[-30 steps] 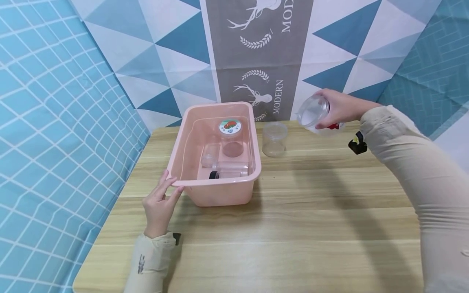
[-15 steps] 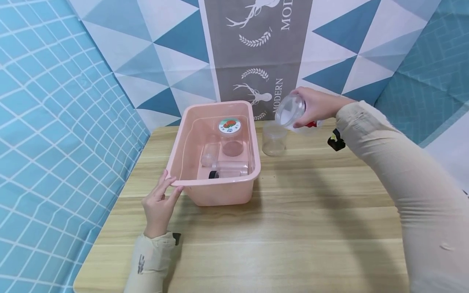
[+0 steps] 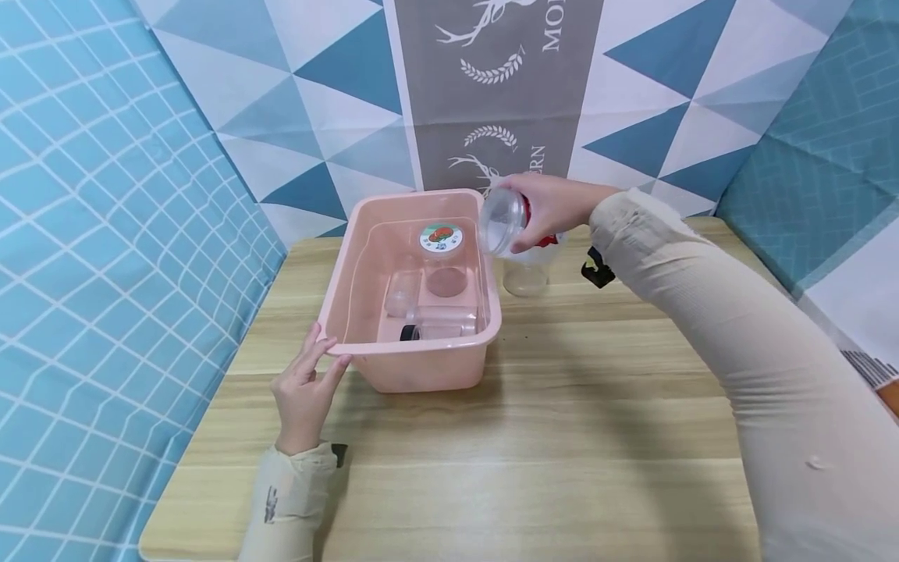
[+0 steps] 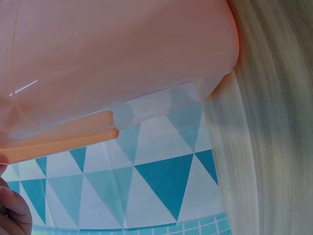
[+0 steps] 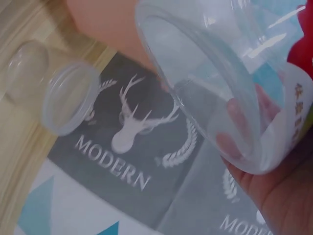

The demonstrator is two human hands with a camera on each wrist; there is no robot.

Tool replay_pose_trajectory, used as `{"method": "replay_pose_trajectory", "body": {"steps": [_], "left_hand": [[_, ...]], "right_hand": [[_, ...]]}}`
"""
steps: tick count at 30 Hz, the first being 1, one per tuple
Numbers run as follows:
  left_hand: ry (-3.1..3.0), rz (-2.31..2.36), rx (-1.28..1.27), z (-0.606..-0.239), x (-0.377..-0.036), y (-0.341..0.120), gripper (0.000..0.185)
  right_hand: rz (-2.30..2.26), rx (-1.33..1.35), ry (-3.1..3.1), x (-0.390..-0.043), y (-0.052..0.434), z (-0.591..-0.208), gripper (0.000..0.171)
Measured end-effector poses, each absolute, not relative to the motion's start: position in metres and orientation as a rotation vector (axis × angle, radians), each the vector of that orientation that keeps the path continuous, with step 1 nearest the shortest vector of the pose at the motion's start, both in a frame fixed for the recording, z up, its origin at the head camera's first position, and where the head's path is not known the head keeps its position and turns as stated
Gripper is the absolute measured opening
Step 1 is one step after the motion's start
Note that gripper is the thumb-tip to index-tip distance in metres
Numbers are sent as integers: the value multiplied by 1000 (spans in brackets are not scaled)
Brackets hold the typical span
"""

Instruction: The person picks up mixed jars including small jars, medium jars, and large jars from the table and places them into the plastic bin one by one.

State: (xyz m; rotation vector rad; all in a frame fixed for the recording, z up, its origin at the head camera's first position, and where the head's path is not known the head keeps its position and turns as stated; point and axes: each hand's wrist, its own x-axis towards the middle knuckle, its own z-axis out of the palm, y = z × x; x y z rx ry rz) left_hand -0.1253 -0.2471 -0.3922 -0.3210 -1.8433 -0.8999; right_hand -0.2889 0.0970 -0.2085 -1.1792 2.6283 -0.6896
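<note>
My left hand grips the front left corner of a pink plastic tub by its rim. In my right hand is a clear plastic jar, held tilted at the tub's right rim. The right wrist view shows its wide open mouth and a red and white label, with fingers curled round the far side. Inside the tub, a clear jar with a printed round lid stands upright. Several clear bottles lie beside it, one with a black cap.
Another clear jar stands on the wooden table just right of the tub, partly hidden behind the held jar. A patterned cloth wall rises behind the table, and a blue tiled-print sheet hangs along the left.
My right hand has carried the labelled jar leftward, past the jar standing on the table, to the tub's right rim. My left hand stays on the tub's corner.
</note>
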Motion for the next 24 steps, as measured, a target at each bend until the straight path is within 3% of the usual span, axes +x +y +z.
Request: {"method": "replay_pose_trajectory", "body": {"steps": [7, 15, 24], "left_hand": [[-1847, -903, -315, -394, -125, -247, 58], [-1841, -889, -309, -395, -123, -248, 57], [-1848, -882, -303, -394, -125, -248, 58]], "right_hand": [[-594, -1144, 2605, -284, 67, -204, 78], [-577, -1313, 2549, -281, 29, -206, 66], [-575, -1366, 2480, -277, -2, -205, 64]]}}
